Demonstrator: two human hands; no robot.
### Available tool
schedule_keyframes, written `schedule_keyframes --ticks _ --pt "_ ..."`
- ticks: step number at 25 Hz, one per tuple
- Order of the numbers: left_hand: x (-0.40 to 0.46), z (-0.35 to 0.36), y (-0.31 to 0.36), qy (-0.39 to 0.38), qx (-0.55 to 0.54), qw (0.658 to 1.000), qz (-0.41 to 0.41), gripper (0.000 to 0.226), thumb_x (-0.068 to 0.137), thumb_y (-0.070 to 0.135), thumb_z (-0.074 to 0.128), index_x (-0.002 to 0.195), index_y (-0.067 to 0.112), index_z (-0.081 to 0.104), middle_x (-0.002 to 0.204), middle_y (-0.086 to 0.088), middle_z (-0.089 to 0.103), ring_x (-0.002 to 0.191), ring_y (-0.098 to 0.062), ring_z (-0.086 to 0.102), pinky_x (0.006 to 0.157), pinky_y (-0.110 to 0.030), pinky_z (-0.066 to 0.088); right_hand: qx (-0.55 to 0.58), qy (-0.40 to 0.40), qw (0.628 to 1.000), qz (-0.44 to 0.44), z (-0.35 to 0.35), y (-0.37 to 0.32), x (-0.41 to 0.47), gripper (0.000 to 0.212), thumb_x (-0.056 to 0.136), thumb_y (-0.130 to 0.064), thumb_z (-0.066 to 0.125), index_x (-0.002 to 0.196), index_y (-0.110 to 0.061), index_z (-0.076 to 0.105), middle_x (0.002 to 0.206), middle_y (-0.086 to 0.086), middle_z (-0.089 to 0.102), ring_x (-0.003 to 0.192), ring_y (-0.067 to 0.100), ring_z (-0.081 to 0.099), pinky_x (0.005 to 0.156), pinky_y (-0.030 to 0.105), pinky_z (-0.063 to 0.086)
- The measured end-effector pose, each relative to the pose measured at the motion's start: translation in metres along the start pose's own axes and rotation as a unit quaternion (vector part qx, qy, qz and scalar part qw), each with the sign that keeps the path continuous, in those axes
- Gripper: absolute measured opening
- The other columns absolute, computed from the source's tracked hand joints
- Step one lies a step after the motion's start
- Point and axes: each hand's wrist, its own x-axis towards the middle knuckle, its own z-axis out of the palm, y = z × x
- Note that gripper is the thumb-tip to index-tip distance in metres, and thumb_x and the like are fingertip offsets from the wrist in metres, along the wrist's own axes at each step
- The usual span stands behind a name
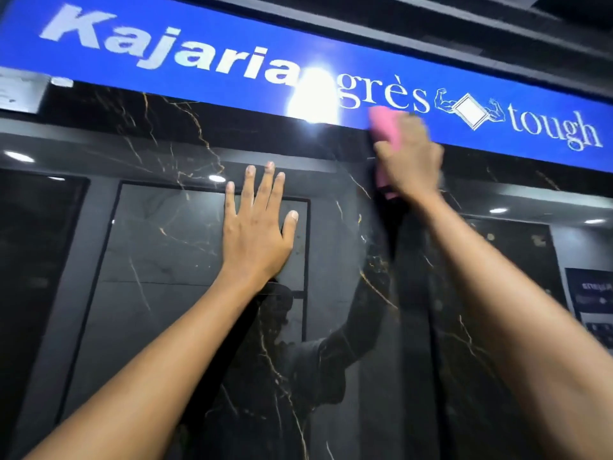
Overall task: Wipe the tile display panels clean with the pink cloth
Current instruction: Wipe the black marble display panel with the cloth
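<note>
Wiping is underway, I judge: my left hand (pixel 257 234) is pressing flat at frame centre, fingers spread, on the glossy black gold-veined tile panel (pixel 172 247). Higher right, my blurred right hand (pixel 409 164) is gripping the folded pink cloth (pixel 386 127), rubbing beneath the blue lettered sign (pixel 199 51). Next, I'd be sweeping downward.

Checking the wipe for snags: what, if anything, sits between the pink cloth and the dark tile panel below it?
Nothing visible does. The right hand holds the pink cloth at the top of the black tile panel. The left hand lies flat on the panel, off to the side.
</note>
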Motion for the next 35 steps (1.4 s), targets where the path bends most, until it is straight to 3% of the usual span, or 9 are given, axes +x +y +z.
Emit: schedule_keyframes --ticks 4,7,10,15,18,22,27,32,35 --pt "0.000 -0.008 0.011 -0.007 0.002 1.000 -0.018 0.064 0.096 0.042 0.028 0.154 0.015 0.023 0.163 -0.001 0.012 0.150 -0.025 0.005 0.120 -0.047 -0.002 -0.003 0.064 0.981 0.181 -0.022 0.088 -0.027 0.060 0.085 -0.030 0.042 0.141 -0.010 0.040 0.149 0.009 0.038 0.140 0.024 0.029 0.108 0.052 0.028" --pt "0.001 -0.009 0.055 0.020 -0.023 0.997 -0.075 0.064 0.094 0.041 0.028 0.151 0.013 0.030 0.162 -0.003 0.016 0.150 -0.027 0.007 0.119 -0.046 -0.004 0.038 0.030 0.996 -0.080 -0.007 0.069 -0.123 0.078 0.071 -0.031 0.046 0.145 -0.006 0.041 0.149 0.015 0.041 0.138 0.028 0.035 0.098 0.044 0.034" --pt "0.001 0.004 0.122 0.022 -0.061 0.997 -0.052 0.059 0.096 0.037 0.031 0.151 0.018 0.031 0.162 0.001 0.015 0.150 -0.024 0.007 0.119 -0.043 -0.004 -0.003 -0.051 0.938 -0.343 -0.019 0.120 -0.172 0.080 0.070 -0.041 0.047 0.145 -0.011 0.045 0.152 0.009 0.040 0.142 0.021 0.033 0.100 0.040 0.035" --pt "-0.009 0.031 0.150 -0.009 0.012 0.998 -0.065 0.056 0.103 0.038 0.027 0.156 0.022 0.017 0.163 0.005 0.006 0.150 -0.021 -0.002 0.120 -0.046 -0.002 0.028 0.070 0.990 0.122 -0.065 0.280 -0.051 0.063 0.082 -0.035 0.046 0.142 -0.016 0.041 0.146 0.006 0.042 0.139 0.020 0.031 0.107 0.054 0.028" --pt "-0.010 0.033 0.148 -0.011 0.026 0.997 -0.068 0.061 0.097 0.042 0.021 0.155 0.021 0.018 0.163 0.004 0.009 0.150 -0.022 0.002 0.120 -0.046 0.001 0.021 0.069 0.972 0.224 -0.068 0.266 0.020 0.067 0.085 -0.042 0.029 0.144 -0.011 0.039 0.154 0.006 0.034 0.145 0.021 0.021 0.113 0.053 0.021" --pt "-0.011 0.032 0.146 -0.022 0.035 0.997 -0.063 0.062 0.096 0.040 0.019 0.155 0.020 0.018 0.163 0.005 0.009 0.150 -0.022 0.002 0.119 -0.046 0.002 0.040 0.001 0.997 -0.064 -0.028 0.161 -0.007 0.074 0.078 -0.034 0.037 0.149 -0.013 0.032 0.158 0.007 0.028 0.147 0.021 0.019 0.110 0.044 0.023" --pt "-0.012 0.022 0.145 -0.041 -0.030 0.997 -0.055 0.063 0.092 0.035 0.021 0.154 0.019 0.024 0.162 0.009 0.009 0.150 -0.018 0.003 0.119 -0.044 -0.001 0.015 -0.068 0.896 -0.440 -0.019 0.147 -0.113 0.074 0.074 -0.045 0.037 0.141 -0.017 0.051 0.148 0.004 0.047 0.137 0.021 0.043 0.101 0.038 0.028" --pt "-0.046 0.027 0.157 -0.052 0.003 0.999 0.017 0.062 0.095 0.041 0.021 0.154 0.021 0.024 0.160 0.009 0.010 0.150 -0.019 0.006 0.119 -0.040 0.000 0.023 -0.013 1.000 0.006 -0.067 0.283 0.005 0.069 0.080 -0.039 0.045 0.147 -0.022 0.037 0.153 0.004 0.038 0.143 0.019 0.029 0.106 0.044 0.028" --pt "-0.051 0.033 0.153 -0.040 0.022 0.999 0.020 0.059 0.097 0.038 0.023 0.154 0.021 0.023 0.160 0.010 0.010 0.150 -0.019 0.006 0.118 -0.034 -0.005 0.019 -0.002 0.999 0.046 -0.068 0.279 -0.002 0.072 0.081 -0.038 0.042 0.150 -0.020 0.033 0.158 0.002 0.028 0.148 0.018 0.016 0.110 0.044 0.021"
